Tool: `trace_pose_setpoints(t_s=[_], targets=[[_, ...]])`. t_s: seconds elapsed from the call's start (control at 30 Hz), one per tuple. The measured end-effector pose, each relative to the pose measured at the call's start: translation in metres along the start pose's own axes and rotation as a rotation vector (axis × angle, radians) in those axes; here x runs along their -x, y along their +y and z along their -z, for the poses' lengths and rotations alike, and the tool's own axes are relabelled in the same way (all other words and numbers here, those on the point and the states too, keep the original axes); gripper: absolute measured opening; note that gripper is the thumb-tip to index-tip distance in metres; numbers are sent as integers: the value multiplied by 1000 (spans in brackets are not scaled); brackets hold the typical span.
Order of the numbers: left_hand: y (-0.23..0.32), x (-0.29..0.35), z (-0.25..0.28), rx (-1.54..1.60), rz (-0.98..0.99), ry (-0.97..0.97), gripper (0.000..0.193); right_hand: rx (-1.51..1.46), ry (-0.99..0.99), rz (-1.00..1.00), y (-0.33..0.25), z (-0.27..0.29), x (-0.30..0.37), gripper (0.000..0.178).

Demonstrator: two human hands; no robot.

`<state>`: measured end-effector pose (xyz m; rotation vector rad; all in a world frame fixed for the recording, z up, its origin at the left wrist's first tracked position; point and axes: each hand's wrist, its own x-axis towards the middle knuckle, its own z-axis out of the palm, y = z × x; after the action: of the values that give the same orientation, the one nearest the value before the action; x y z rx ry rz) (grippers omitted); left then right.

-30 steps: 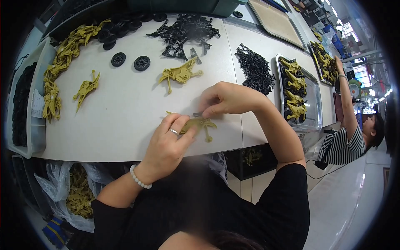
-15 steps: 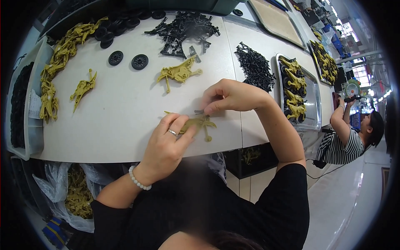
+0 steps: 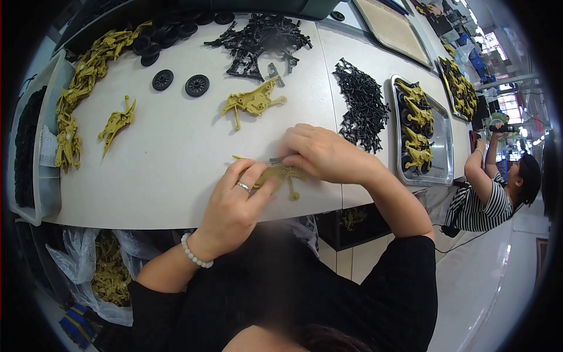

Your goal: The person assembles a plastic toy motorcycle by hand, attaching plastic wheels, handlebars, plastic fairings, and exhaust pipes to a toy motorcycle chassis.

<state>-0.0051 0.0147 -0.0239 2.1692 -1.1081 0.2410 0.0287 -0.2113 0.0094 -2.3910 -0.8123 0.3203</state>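
Close to the table's front edge, my left hand (image 3: 233, 198) grips a yellow plastic toy motorcycle frame (image 3: 294, 189), pressing it low over the tabletop. My right hand (image 3: 319, 154), somewhat blurred, has its fingers pinched over the far side of that frame. A small dark plastic part (image 3: 275, 160) pokes out beside the right fingertips, at the frame; exactly how it sits there is hidden. Just beyond the hands lies another yellow frame (image 3: 255, 102), with a loose black part (image 3: 275, 76) at its upper end. A single yellow frame half (image 3: 117, 124) rests farther left.
Two black wheels (image 3: 197, 86) lie near a heap of wheels (image 3: 167, 35). Black part piles (image 3: 258, 44) (image 3: 360, 105) spread behind and right. Yellow frames (image 3: 88, 73) line the left, by a white bin (image 3: 51, 176). A metal tray (image 3: 440, 138) holds assembled motorcycles. A co-worker (image 3: 489, 193) stands right.
My right hand has come down and slightly right, its knuckles now lower over the yellow frame. My left hand holds its place. The co-worker's raised hand has shifted up.
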Motion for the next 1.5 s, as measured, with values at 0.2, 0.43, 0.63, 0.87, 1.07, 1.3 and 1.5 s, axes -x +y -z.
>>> trace_pose_setpoints(t_s=[0.2, 0.43, 0.63, 0.87, 1.07, 1.3, 1.5], targets=[[0, 4, -4, 51, 36, -11, 32, -45, 24, -38, 2, -1, 7, 14], [0, 3, -6, 76, 27, 12, 34, -84, 0, -127, -8, 5, 2, 19], [2, 3, -3, 1, 48, 29, 34, -145, 74, -158, -5, 23, -29, 22], [-12, 0, 30, -1, 52, 136, 48, 113, 378, 102, 1, 7, -135, 39], [-116, -40, 83, -406, 296, 193, 49, 464, 152, -61, -8, 1, -164, 48], [-176, -62, 93, -398, 373, -36, 35, 138, 330, 100, -30, 24, -61, 36], [-90, -49, 91, 118, 259, 4, 29, 114, 258, -93, -41, 8, 32, 39]])
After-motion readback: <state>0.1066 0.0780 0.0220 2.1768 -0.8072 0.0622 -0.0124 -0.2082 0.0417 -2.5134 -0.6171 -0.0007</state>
